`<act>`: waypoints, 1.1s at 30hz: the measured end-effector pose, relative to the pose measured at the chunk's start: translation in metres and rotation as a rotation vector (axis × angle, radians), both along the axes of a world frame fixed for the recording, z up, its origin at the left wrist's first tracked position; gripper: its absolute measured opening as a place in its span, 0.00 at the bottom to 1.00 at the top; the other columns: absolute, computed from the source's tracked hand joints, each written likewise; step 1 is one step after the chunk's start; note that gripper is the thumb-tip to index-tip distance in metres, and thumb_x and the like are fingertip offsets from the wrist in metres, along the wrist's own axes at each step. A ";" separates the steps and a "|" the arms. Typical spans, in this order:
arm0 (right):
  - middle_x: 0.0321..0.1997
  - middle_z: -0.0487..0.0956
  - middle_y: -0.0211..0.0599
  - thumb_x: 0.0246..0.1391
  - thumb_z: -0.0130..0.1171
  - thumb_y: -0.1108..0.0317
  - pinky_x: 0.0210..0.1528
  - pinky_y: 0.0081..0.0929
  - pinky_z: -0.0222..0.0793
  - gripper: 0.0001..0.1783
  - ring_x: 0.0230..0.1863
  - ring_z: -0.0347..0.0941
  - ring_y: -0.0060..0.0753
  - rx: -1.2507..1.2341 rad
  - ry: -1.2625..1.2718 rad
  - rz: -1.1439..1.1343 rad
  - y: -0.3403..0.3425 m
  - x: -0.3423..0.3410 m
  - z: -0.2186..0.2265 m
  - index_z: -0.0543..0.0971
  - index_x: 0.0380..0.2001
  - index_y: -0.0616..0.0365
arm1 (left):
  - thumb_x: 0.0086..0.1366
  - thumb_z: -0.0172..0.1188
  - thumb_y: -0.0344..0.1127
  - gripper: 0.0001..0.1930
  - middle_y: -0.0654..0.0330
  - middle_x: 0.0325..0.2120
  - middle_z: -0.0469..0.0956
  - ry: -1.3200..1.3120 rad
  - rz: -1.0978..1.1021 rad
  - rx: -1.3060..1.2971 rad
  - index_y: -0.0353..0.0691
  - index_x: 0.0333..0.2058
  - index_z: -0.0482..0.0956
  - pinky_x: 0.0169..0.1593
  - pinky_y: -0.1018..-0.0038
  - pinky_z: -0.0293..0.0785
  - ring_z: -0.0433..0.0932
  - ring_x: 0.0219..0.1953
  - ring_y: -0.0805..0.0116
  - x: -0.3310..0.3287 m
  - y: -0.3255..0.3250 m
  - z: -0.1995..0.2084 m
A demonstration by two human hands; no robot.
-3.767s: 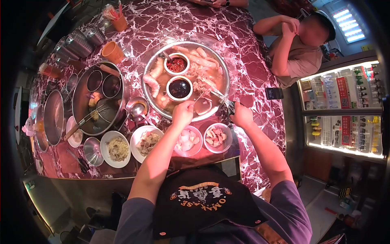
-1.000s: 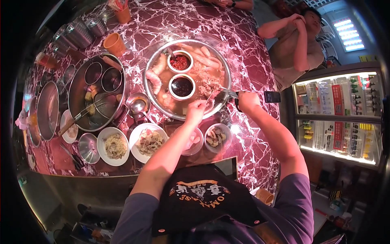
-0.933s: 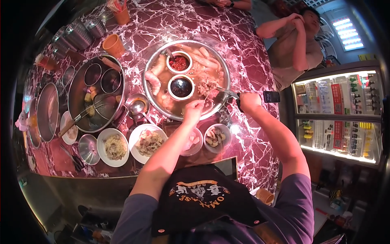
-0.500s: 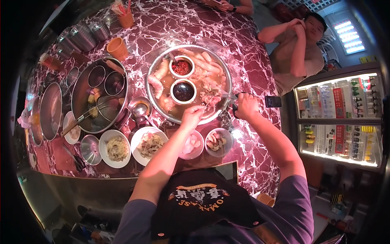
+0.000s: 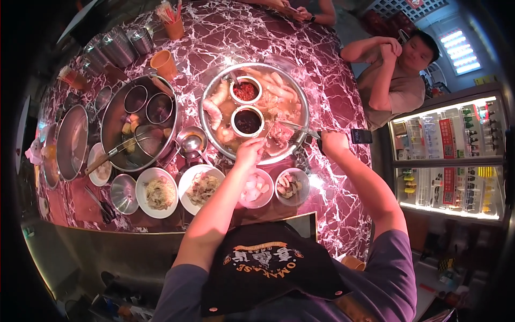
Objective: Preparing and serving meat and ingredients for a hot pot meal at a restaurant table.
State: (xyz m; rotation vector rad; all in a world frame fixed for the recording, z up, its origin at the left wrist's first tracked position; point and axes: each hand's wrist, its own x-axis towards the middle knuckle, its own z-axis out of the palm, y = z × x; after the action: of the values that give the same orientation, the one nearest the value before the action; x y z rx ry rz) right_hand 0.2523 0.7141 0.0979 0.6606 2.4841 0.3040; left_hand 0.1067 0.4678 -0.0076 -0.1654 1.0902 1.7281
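A wide metal basin (image 5: 308, 107) holds broth with pale meat pieces, sausage-like lengths and a pinkish chunk of meat (image 5: 280, 132). Two white bowls stand inside it: one of chopped red chili (image 5: 247, 90), one of dark sauce (image 5: 248, 121). My right hand (image 5: 335, 144), at the basin's right side, grips black-handled scissors (image 5: 303, 129); their metal blades reach over the rim to the pinkish meat. At the near rim my left hand (image 5: 250, 152) is closed in a pinch, and what its fingertips hold is too small to make out.
Bowls of sliced food (image 5: 156, 194) line the near side, beside a ladle in a metal bowl (image 5: 191, 143). A big pot (image 5: 173, 137) with a wire strainer (image 5: 147, 140) stands left. Right are a phone (image 5: 361, 136), a person (image 5: 394, 80) and a lit drinks fridge (image 5: 448, 158).
The view has shifted slightly, so the table sits a little further right. My right hand and the scissors have moved right, and the blades now show longer over the meat. My left hand stays pinched.
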 end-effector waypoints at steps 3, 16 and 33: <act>0.42 0.81 0.48 0.52 0.56 0.59 0.46 0.38 0.77 0.24 0.44 0.81 0.44 -0.001 0.037 -0.097 -0.020 0.007 -0.001 0.71 0.49 0.63 | 0.67 0.55 0.30 0.10 0.68 0.17 0.69 -0.050 -0.012 0.047 0.35 0.44 0.79 0.15 0.85 0.52 0.60 0.13 0.82 -0.010 -0.011 0.006; 0.23 0.78 0.33 0.54 0.63 0.45 0.27 0.23 0.69 0.21 0.23 0.73 0.25 -0.905 0.688 -0.925 -0.169 0.045 -0.007 0.80 0.32 0.54 | 0.68 0.53 0.31 0.10 0.67 0.20 0.69 -0.161 0.021 0.235 0.36 0.46 0.75 0.17 0.87 0.57 0.61 0.14 0.81 -0.033 -0.141 0.040; 0.18 0.68 0.25 0.58 0.60 0.44 0.20 0.18 0.60 0.23 0.16 0.65 0.19 -1.869 0.336 -0.893 -0.538 -0.051 -0.043 0.72 0.31 0.56 | 0.72 0.49 0.35 0.12 0.68 0.20 0.65 -0.159 0.383 0.178 0.40 0.50 0.72 0.18 0.81 0.54 0.59 0.14 0.80 0.033 -0.484 0.037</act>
State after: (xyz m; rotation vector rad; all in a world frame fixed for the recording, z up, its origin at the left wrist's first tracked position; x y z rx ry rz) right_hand 0.2014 0.1758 0.0546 0.7337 1.3540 -2.1675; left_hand 0.1394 -0.0158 0.0293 -0.4144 0.8187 2.1032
